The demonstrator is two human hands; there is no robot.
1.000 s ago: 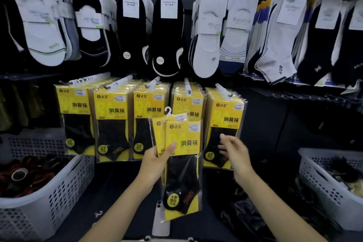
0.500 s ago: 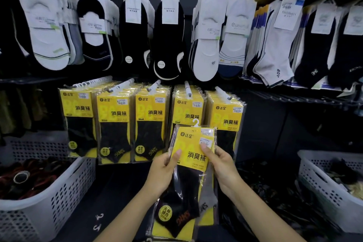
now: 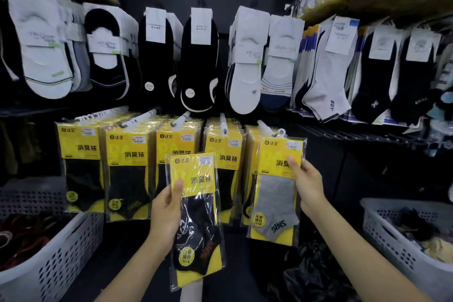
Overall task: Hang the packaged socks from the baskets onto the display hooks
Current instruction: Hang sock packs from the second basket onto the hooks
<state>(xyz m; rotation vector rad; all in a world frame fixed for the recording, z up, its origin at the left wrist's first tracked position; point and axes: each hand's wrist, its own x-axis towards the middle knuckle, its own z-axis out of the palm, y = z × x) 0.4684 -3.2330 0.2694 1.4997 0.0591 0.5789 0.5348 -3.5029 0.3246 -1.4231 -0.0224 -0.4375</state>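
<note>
Light, slippery packs, I'd say
My left hand (image 3: 164,216) pinches black pack (image 3: 196,218) mid-frame, right hand (image 3: 309,186) grey pack (image 3: 275,193), both on the stiff upper half.

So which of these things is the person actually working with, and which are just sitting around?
In the job: black-sock pack in the left hand; grey-sock pack in the right hand, near the rightmost hook; left basket; right basket.
Just there: carded socks on the upper row; black plastic on the floor.

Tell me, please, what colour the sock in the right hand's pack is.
The sock in that pack is grey, best seen in the head view.
</note>
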